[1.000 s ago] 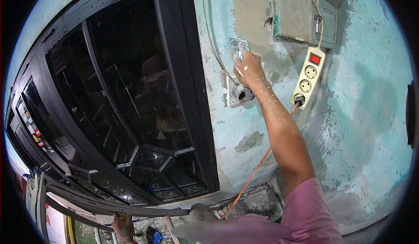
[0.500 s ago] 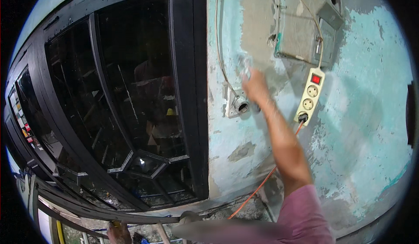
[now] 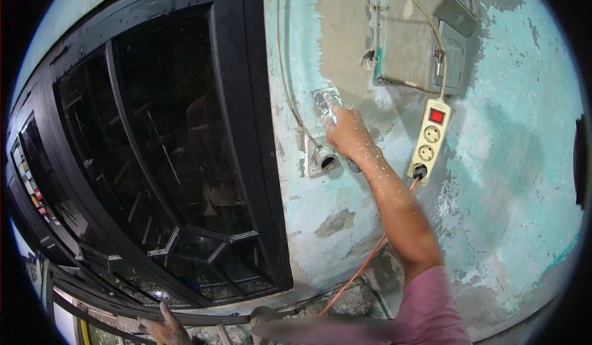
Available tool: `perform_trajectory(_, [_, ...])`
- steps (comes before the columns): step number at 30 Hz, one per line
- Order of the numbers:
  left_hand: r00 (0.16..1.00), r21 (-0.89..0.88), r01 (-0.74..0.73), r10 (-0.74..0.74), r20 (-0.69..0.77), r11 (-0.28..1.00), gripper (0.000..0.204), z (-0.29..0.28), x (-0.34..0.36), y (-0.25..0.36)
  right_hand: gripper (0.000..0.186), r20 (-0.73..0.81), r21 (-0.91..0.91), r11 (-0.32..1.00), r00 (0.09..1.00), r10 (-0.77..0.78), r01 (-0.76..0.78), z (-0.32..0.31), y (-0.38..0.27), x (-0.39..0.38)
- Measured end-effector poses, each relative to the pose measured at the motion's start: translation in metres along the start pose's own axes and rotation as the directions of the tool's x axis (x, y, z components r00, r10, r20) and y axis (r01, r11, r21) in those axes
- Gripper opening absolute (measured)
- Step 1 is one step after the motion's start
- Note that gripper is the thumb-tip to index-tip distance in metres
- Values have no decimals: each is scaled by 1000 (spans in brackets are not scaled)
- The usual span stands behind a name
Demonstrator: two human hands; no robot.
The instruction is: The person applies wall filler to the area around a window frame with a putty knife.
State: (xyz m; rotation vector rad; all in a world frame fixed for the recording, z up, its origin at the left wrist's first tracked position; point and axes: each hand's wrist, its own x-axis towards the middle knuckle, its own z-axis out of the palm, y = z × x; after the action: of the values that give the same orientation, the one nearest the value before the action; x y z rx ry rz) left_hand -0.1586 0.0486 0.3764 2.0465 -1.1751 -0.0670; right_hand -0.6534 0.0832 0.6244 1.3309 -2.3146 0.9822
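Observation:
My right hand [image 3: 344, 134], speckled with pale flecks, grips a flat metal scraper [image 3: 325, 98] against the patchy pale-turquoise wall [image 3: 333, 197]. Just below it, an open round fitting [image 3: 325, 161] on a light plate has a cable entering it. At the lower edge, my left hand [image 3: 165, 328] is by a dark rail [image 3: 211, 315], its fingers stretched out and apart. A cream power strip [image 3: 430, 141] with a red switch and an orange cord [image 3: 376, 252] hangs right of my right forearm.
A black framed glazed door or window [image 3: 234, 123] fills the left side. A weathered wall box [image 3: 407, 46] with a padlock is at upper right. Pale bars, wooden pieces and rubble lie along the bottom, partly hidden by a blurred patch.
My right hand and scraper have moved slightly down the wall. My left hand, earlier curled at the rail, now has its fingers extended. The view has shifted a little.

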Motion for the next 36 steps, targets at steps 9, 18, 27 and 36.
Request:
perform_trajectory(9, [381,-968,-97,907,181,233,34,1,-88,206,57,-30,99,992,997,-70,72,19,15,14])
perform_trajectory(18, [-14,-913,271,949,313,305,70,6,-107,424,64,-199,430,890,977,-70,152,23,1,31])
perform_trajectory(27, [142,-493,-868,981,-131,60,75,-42,-69,488,58,37,383,898,968,-248,215,-72,-29,69])
perform_trajectory(36, [-52,66,-997,901,-430,-25,57,-115,-19,559,63,-657,-360,886,596,-462,291,-56,1,161])
